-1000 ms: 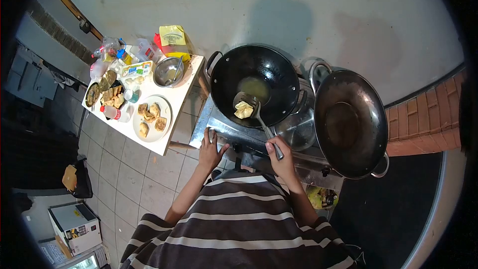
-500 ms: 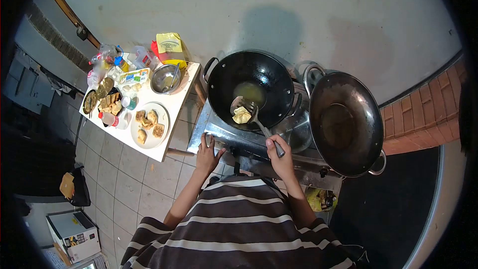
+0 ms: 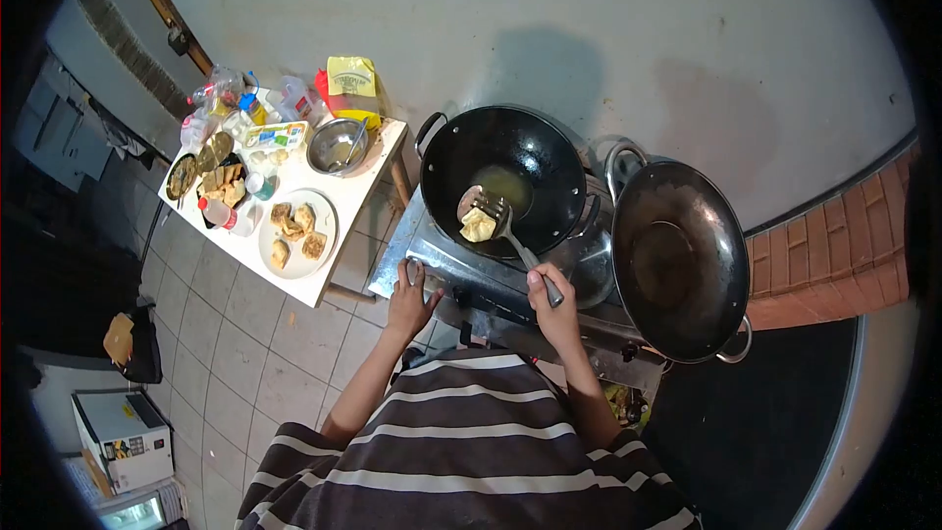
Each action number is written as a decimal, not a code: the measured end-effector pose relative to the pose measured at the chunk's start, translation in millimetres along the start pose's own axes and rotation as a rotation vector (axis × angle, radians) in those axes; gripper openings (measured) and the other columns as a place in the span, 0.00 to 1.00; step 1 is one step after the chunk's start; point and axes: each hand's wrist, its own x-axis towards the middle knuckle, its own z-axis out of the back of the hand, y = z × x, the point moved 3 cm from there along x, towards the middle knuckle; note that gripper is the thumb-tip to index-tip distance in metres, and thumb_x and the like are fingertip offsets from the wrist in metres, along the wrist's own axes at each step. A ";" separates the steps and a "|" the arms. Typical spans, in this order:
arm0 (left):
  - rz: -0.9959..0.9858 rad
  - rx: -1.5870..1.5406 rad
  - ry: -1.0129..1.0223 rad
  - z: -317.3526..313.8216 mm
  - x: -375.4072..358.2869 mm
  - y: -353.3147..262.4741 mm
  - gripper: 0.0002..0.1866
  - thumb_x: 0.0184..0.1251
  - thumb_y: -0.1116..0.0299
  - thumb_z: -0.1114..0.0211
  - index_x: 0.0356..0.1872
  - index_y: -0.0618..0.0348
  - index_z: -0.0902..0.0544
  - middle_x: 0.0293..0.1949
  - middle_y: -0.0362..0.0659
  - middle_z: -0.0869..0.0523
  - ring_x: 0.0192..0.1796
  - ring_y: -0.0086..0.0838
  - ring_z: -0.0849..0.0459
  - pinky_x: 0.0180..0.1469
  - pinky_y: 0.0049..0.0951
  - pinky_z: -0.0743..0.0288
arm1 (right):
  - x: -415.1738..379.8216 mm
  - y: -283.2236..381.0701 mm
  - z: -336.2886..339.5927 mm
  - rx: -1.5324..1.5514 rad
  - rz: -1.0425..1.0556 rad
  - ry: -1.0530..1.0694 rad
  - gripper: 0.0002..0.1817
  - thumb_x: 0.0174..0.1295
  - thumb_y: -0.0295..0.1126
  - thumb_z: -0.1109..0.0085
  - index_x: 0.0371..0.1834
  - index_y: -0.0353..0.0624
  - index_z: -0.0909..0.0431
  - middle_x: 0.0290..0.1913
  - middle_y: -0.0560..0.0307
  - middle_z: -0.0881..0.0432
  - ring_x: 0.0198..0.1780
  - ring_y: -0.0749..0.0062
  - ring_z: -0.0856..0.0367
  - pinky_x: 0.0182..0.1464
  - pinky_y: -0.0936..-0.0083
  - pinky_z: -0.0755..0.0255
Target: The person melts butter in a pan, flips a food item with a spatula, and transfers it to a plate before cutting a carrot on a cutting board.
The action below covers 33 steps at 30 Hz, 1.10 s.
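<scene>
My right hand (image 3: pixel 555 306) is wrapped round the grey handle of a slotted spatula (image 3: pixel 528 257). Its head is inside the black wok (image 3: pixel 549 167) on the stove, against a pale folded dumpling (image 3: pixel 478 226) on the wok's near left side. A small pool of oil (image 3: pixel 510 191) lies at the wok's bottom. My left hand (image 3: pixel 411 306) rests at the stove's front left edge, fingers apart, holding nothing.
A second large wok (image 3: pixel 677 265) stands at the right. On the white table (image 3: pixel 343 206) at the left are a plate (image 3: pixel 327 236) of browned dumplings, a metal bowl (image 3: pixel 337 147), bottles and bags. A brick ledge (image 3: pixel 834 255) is at the far right.
The view has shifted slightly, so the table and woks sit a little differently. My right hand still holds the spatula beside the dumpling, and my left hand has hardly moved.
</scene>
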 end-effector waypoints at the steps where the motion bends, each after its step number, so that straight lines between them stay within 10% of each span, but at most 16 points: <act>1: 0.012 -0.006 -0.005 -0.1 -0.3 -0.2 0.41 0.64 0.51 0.33 0.72 0.64 0.37 0.71 0.64 0.46 0.69 0.63 0.34 0.66 0.48 0.31 | 1.9 -3.6 -0.5 -0.011 0.013 0.009 0.13 0.73 0.36 0.46 0.34 0.37 0.27 0.24 0.62 0.32 0.29 0.81 0.35 0.34 0.78 0.37; 33: -0.032 0.093 0.005 4.5 9.2 -10.9 0.42 0.62 0.54 0.32 0.66 0.78 0.37 0.72 0.61 0.46 0.51 0.58 0.17 0.50 0.45 0.18 | -4.8 -1.7 15.6 -0.063 0.029 0.057 0.11 0.72 0.33 0.45 0.35 0.35 0.26 0.29 0.57 0.27 0.35 0.75 0.28 0.42 0.78 0.33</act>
